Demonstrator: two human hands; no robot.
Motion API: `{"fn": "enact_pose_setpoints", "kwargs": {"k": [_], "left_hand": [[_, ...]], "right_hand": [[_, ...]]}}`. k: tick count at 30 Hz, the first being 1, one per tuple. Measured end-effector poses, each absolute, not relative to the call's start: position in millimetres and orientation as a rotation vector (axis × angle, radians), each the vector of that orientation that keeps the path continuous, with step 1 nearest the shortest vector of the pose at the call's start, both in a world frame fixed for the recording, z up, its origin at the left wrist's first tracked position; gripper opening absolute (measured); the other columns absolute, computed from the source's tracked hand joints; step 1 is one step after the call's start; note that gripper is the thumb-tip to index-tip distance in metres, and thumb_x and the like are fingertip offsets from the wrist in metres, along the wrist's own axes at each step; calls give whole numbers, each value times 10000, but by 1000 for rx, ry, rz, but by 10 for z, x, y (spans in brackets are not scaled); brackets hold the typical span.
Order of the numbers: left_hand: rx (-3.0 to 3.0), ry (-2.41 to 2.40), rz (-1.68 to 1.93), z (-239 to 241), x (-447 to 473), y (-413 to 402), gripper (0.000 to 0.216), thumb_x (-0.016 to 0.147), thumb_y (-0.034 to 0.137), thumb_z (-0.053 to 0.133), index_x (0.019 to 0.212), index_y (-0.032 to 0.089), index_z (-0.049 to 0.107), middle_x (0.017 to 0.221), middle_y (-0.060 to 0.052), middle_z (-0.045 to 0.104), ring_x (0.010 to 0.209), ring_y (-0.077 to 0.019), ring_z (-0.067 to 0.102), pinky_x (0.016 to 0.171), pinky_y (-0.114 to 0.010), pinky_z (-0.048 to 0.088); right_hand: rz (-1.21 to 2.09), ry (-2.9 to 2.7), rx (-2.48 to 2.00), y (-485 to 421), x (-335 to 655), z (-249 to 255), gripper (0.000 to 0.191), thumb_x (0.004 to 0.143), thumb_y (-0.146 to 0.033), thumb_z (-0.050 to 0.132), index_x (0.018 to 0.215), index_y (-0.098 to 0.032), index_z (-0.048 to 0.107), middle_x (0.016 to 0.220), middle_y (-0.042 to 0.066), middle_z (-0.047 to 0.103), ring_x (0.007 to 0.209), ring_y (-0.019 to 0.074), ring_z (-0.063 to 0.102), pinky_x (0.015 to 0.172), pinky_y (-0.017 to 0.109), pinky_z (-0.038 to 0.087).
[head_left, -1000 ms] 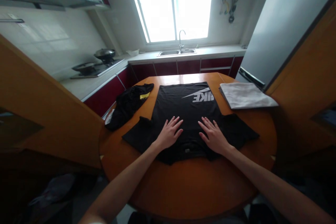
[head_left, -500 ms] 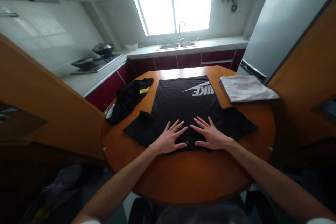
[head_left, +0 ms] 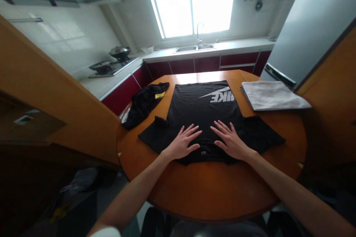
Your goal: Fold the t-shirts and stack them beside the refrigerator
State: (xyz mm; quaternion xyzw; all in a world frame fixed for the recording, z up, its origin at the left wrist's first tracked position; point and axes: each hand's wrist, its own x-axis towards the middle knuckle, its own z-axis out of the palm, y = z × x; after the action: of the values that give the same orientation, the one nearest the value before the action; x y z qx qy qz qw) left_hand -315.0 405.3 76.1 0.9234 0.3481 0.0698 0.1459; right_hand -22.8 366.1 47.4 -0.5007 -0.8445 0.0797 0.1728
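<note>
A black T-shirt (head_left: 204,109) with a white logo lies spread flat on the round wooden table (head_left: 211,189), its collar toward me and its sleeves out to both sides. My left hand (head_left: 183,142) rests palm down on the shirt near the collar, fingers spread. My right hand (head_left: 230,141) lies flat beside it on the shirt, fingers also spread. Neither hand holds anything.
A crumpled black garment with a yellow tag (head_left: 144,102) lies at the table's left edge. A folded white cloth (head_left: 271,95) sits at the right. Wooden panels flank the table. Behind are a counter with a sink (head_left: 194,48), a stove with pans (head_left: 111,64) and a grey fridge (head_left: 303,33).
My hands drew close together near the collar half a second ago and have since spread slightly apart on the shirt. The view shifted a little to the left.
</note>
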Motion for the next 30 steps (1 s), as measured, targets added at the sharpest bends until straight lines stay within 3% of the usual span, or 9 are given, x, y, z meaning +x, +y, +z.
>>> {"fn": "enact_pose_setpoints", "kwargs": {"k": [6,11,14,19,25,30], "left_hand": [[2610,1102,152,661,-3122,4069,603,1007,550,464,1568,371,336,1680,-22,206,1558,-296,119,1235,-612,101],[2506,1191,384,711,-3136,4130,514,1048,487,383,1527,306,424,1622,-38,365,1528,-235,258,1247,-509,191],[2432,1381,504,696,-3246,4261,490,1039,421,419,1499,258,464,1597,-73,407,1508,-242,305,1240,-499,211],[2309,1741,257,562,-3500,4443,599,1016,442,463,1556,198,376,1648,-149,281,1542,-338,176,1215,-579,192],[2416,1769,288,530,-3492,4439,629,1030,470,430,1602,257,278,1666,-125,240,1545,-328,169,1213,-577,194],[2512,1740,136,513,-3400,4352,579,1043,498,388,1580,289,342,1665,-116,244,1543,-332,172,1210,-579,192]], "right_hand": [[187,-2353,-1562,3716,-274,303,591,1015,-521,417,1553,-278,391,1655,118,268,1537,305,217,1188,664,170],[105,-2195,-1608,3782,-228,296,538,1050,-443,311,1543,-254,416,1642,101,315,1524,256,267,1207,550,244],[71,-2151,-1732,3813,-203,248,561,1033,-450,358,1536,-209,429,1640,136,309,1530,290,242,1203,571,229],[106,-2146,-1814,3827,-198,211,581,1021,-474,376,1519,-187,456,1628,161,327,1522,304,261,1198,565,233],[91,-2026,-1891,3857,-175,271,624,1021,-489,349,1541,-151,419,1640,172,293,1532,304,227,1213,537,204],[151,-2066,-1959,3841,-159,223,632,1006,-494,389,1540,-159,424,1647,174,271,1537,305,209,1221,527,166]]}}
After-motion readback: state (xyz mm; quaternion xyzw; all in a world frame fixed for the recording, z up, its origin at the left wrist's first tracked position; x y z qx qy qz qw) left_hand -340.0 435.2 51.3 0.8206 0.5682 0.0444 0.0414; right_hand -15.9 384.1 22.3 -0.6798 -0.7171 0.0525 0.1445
